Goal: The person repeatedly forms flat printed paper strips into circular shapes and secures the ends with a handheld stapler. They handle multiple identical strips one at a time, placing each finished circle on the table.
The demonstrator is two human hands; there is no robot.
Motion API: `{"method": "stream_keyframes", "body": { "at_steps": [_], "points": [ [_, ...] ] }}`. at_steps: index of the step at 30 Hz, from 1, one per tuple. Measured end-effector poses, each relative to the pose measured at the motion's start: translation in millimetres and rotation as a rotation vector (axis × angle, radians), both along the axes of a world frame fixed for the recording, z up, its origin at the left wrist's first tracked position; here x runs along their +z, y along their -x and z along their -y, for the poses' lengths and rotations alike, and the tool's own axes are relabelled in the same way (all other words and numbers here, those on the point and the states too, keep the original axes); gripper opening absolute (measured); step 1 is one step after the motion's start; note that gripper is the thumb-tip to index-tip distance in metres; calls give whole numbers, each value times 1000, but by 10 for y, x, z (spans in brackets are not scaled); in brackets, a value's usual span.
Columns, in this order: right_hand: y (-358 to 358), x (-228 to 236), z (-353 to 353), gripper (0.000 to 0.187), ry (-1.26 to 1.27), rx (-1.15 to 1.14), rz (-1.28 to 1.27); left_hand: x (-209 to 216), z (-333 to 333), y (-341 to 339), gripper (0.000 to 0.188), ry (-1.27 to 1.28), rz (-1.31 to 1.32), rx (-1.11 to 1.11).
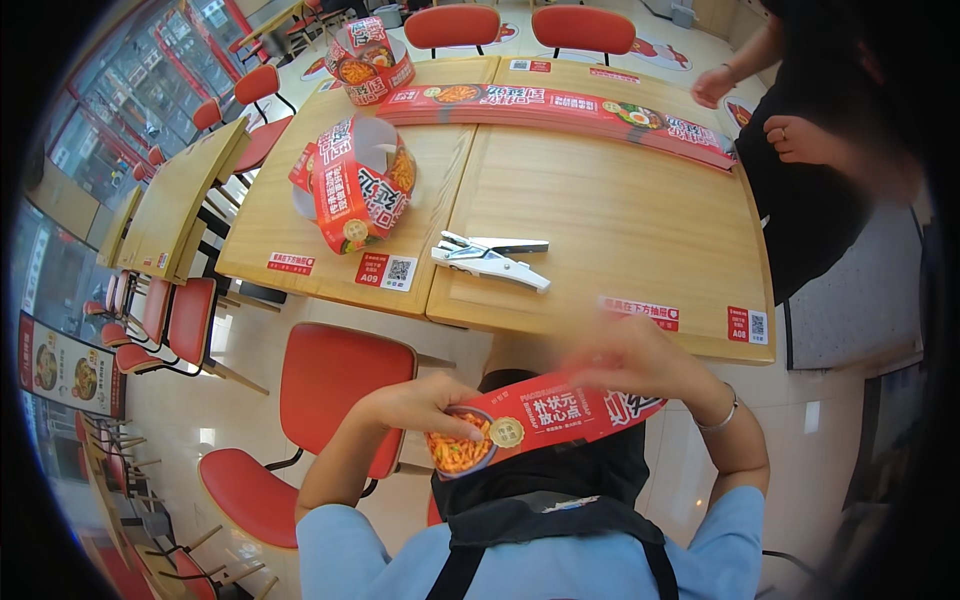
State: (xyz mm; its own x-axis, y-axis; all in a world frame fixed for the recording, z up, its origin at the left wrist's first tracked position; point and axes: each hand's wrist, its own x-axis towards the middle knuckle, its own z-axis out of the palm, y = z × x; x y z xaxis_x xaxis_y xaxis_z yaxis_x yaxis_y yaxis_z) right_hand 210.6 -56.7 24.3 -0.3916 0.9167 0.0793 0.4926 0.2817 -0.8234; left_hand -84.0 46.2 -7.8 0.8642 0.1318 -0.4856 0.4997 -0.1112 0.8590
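A red printed paper strip [570, 415] with a picture of food in a bowl at its left end stretches in front of my body, near the table's edge. My left hand [425, 412] pinches that left end, thumb on top. Over the strip's right part is my right hand [635, 360], its fingers bent and smeared by motion; whether they grip the strip I cannot make out. On the table [600, 220] beyond my hands lies a white plier-shaped tool [490, 260] with dark parts, its handles spread apart.
Long red printed strips lie stacked [560, 108] across the table's far part. Rolled red strips [355, 190] form a loop at the left, with another looped bundle [365, 65] behind. A person in dark clothes [825, 150] stands at the right. Red chairs [340, 390] stand around.
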Motion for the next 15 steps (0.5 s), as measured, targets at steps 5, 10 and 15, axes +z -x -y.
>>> {"method": "stream_keyframes", "body": {
  "at_steps": [5, 10, 15],
  "points": [
    [17, -34, -89, 19, -93, 133, 9, -97, 171, -266, 60, -355, 377, 212],
    [125, 8, -142, 21, -237, 147, 157, 44, 255, -616, 47, -65, 313, 81],
    [29, -252, 220, 29, -631, -666, -234, -216, 524, -681, 31, 85, 471, 593]
  ]
}}
